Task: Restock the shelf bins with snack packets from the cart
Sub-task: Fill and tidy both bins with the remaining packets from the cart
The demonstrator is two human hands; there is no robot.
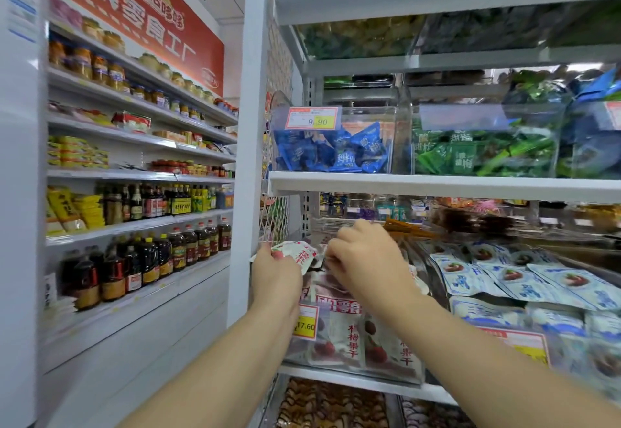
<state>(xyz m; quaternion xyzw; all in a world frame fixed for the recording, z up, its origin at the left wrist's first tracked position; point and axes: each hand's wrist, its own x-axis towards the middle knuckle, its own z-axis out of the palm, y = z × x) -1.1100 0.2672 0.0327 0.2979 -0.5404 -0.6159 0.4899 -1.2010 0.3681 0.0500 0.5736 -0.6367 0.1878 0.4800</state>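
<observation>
Hands — left point(276, 274) gripping one packet point(297, 253), right point(369, 261) curled beside.

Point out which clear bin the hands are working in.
The white-and-red packet bin with the 17.60 tag: the left hand holds a packet over it, the right hand reaches in. The blue-packet bin and green-packet bin sit a shelf higher.

White shelving point(141, 177), red wall banner point(134, 7), bottles point(148, 256)
</observation>
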